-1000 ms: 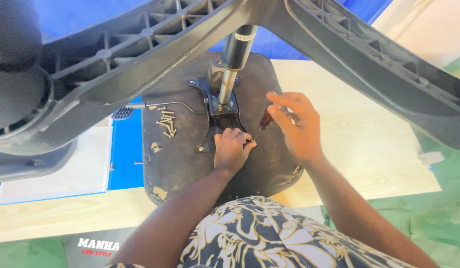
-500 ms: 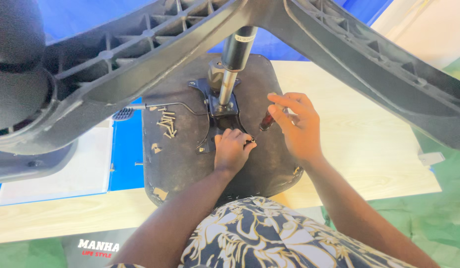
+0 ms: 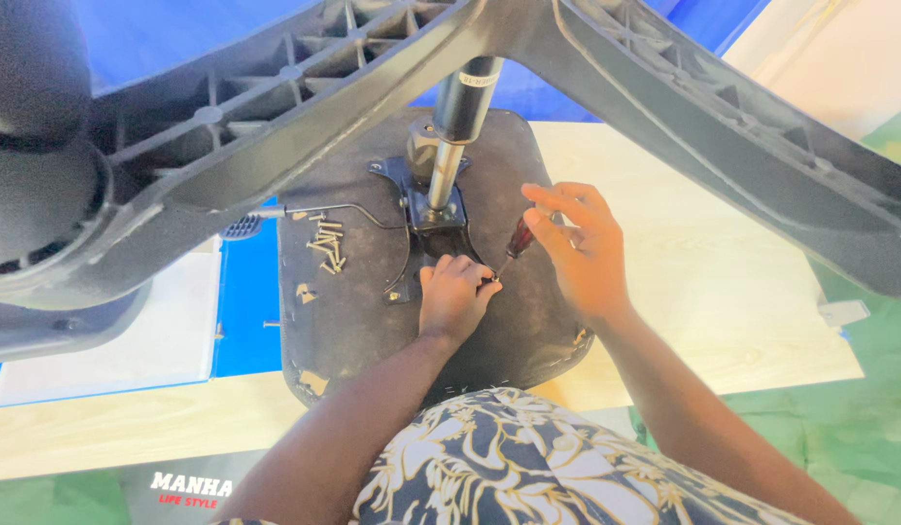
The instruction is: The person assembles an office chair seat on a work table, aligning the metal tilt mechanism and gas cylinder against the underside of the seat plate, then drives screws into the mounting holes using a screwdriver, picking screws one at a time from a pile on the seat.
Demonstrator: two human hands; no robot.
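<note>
Screwdriver (image 3: pixel 519 238), dark reddish handle w/ thin metal shaft, was tilted; handle up to the right of the chair's metal mounting plate (image 3: pixel 433 209), tip down just below-right of it. Plate was black, lay flat on the upturned dark seat underside (image 3: pixel 363 311), gas cylinder (image 3: pixel 455 126) rising upright from plate's centre.

Black seat underside (image 3: pixel 373 321) — dark-red screwdriver handle (image 3: pixel 519 236), blue sheet (image 3: pixel 244 311).

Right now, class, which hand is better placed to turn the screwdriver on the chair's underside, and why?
Right. The right hand already grips the screwdriver; the left hand only steadies its tip against the seat underside.
</note>
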